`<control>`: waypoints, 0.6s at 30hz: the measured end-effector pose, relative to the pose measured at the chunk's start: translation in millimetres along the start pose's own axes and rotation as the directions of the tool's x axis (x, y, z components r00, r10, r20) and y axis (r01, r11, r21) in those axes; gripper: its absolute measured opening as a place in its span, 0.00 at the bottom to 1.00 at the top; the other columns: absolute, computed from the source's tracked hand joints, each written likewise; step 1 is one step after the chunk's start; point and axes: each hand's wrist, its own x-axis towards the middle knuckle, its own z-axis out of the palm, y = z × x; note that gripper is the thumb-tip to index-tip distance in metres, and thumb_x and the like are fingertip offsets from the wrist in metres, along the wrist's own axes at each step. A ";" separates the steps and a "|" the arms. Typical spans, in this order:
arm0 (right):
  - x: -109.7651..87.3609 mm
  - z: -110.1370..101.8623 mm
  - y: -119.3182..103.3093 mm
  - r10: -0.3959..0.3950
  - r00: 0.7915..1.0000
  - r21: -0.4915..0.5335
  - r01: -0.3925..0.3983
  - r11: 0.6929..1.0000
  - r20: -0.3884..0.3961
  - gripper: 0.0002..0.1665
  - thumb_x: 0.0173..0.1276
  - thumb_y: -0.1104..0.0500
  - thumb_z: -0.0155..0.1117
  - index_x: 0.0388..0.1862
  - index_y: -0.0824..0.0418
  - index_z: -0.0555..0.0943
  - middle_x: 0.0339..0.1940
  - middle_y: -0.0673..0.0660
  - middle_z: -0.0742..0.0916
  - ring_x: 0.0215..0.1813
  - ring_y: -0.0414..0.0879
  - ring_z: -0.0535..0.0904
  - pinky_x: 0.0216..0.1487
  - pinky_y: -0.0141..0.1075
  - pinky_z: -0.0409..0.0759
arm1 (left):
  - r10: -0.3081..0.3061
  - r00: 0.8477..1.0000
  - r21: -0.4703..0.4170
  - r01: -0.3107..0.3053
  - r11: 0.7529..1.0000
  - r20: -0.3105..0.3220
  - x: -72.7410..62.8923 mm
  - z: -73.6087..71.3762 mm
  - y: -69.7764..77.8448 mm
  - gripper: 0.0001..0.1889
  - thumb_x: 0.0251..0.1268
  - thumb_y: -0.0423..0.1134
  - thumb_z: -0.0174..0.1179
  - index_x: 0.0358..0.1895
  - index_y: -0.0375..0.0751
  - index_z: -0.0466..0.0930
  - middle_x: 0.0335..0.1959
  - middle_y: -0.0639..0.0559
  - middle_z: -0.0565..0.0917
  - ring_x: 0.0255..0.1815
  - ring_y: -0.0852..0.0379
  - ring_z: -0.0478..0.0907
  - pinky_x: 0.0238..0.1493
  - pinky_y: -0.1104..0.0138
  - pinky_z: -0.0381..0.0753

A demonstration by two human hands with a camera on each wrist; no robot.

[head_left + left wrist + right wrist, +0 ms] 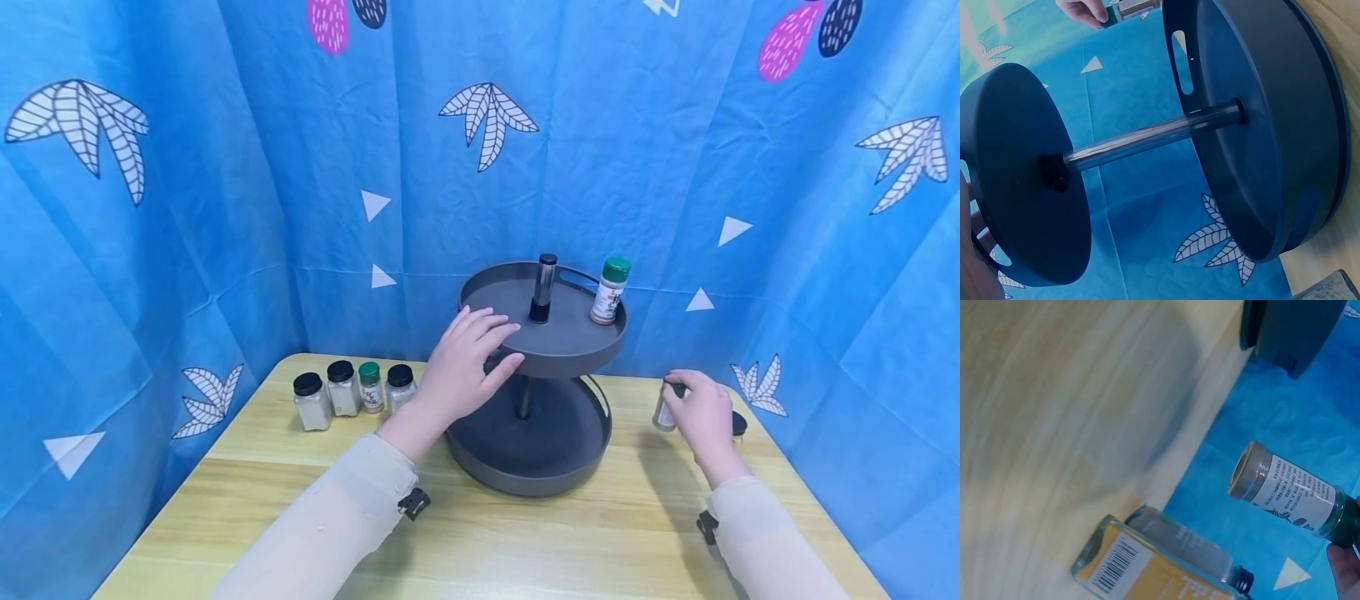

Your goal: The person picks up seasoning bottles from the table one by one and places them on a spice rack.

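Note:
My right hand [701,417] pinches a small spice jar by its green cap; the jar [1294,494] has a white label and brown contents. In the right wrist view it is tilted, its base clear of the table. My left hand [468,362] is at the near left rim of the upper tier [570,354] of a dark grey two-tier round stand, its fingers extended over the rim. In the left wrist view, its fingers [977,222] show at the tier's handle slot. Another green-capped jar [607,302] stands on the upper tier, right of the short central post [543,287].
Left of the stand, a row of black-capped jars [312,408] and a green-capped jar [371,396] stands on the wooden table [480,542]. Glass bottles [1154,562] with orange-brown contents are beside my right hand. The lower tier [525,475] sits on the table, before a blue curtain [420,217].

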 end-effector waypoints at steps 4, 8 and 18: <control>1.6 -4.7 -5.6 0.023 1.000 0.018 -0.023 1.000 -0.005 0.10 0.63 0.66 0.67 0.43 0.68 0.87 0.48 0.67 0.88 0.53 0.67 0.81 0.57 0.62 0.74 | -0.002 1.000 0.002 0.002 1.000 0.003 0.0 0.3 -0.1 0.26 0.75 0.60 0.50 0.66 0.51 0.78 0.67 0.51 0.77 0.75 0.52 0.63 0.80 0.57 0.45; 2.5 -9.5 -12.1 0.019 1.000 0.029 -0.019 0.999 -0.005 0.10 0.64 0.66 0.67 0.43 0.68 0.87 0.48 0.67 0.87 0.54 0.66 0.81 0.58 0.61 0.74 | 0.000 1.000 -0.002 0.000 1.000 -0.001 -0.1 0.4 -0.4 0.25 0.75 0.60 0.51 0.65 0.51 0.78 0.66 0.51 0.77 0.74 0.52 0.64 0.80 0.57 0.45; 7.7 -18.6 -25.7 0.017 0.999 0.049 -0.015 0.999 -0.040 0.10 0.66 0.64 0.66 0.44 0.67 0.87 0.50 0.64 0.88 0.55 0.64 0.81 0.58 0.59 0.75 | 0.005 1.000 -0.004 -0.005 1.000 -0.007 0.1 -0.7 -0.2 0.25 0.75 0.59 0.51 0.65 0.50 0.79 0.66 0.51 0.78 0.74 0.52 0.64 0.80 0.57 0.46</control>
